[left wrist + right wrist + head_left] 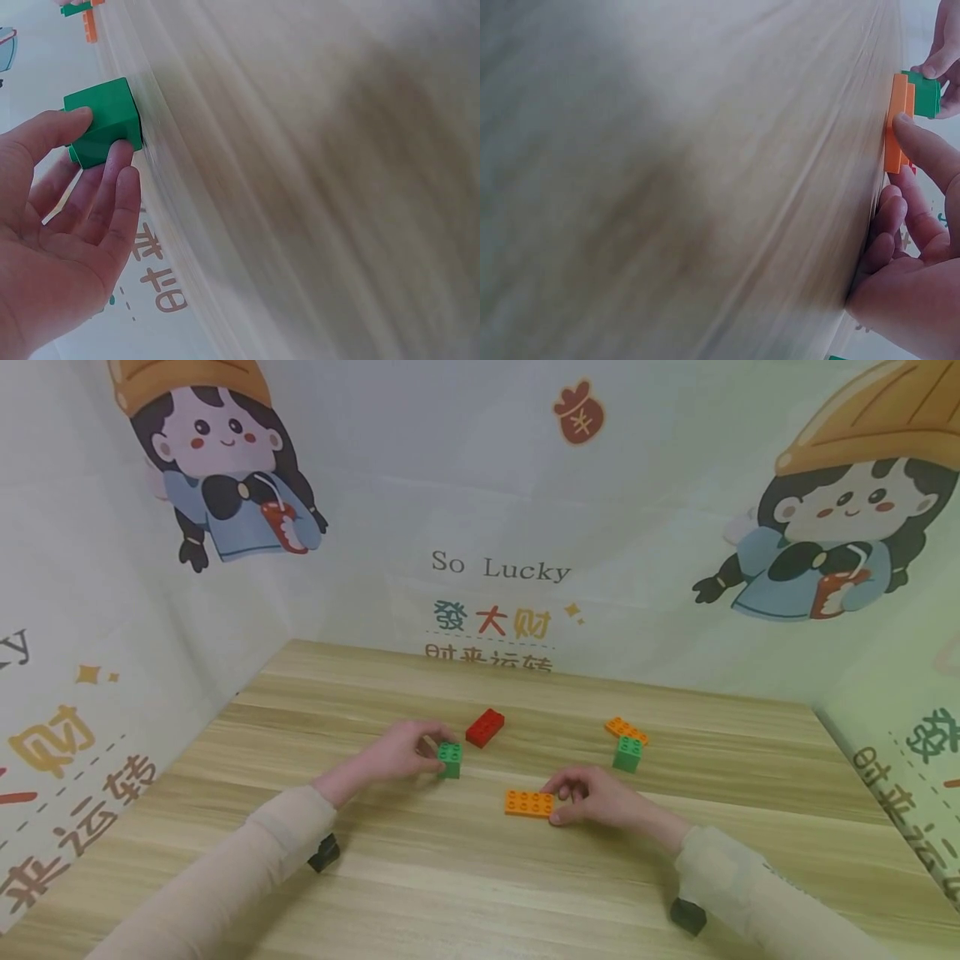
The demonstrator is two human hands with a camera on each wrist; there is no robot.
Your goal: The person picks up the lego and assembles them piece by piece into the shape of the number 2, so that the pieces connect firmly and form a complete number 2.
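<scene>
Lt wood-grain tbl (465,885) w/ white cartoon-print backdrop (420,460) on 3 sides

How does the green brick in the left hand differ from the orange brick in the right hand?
The green brick is tall and blocky; the orange brick is long and flat. The green brick shows four studs on top, the orange brick eight. Both are gripped, studs facing up.

Cube (449,762): in left hand (403,750)
Plate (528,804): in right hand (597,798)
Brick (485,727): beyond, between hands
Far bricks (627,748): beyond right hand
</scene>
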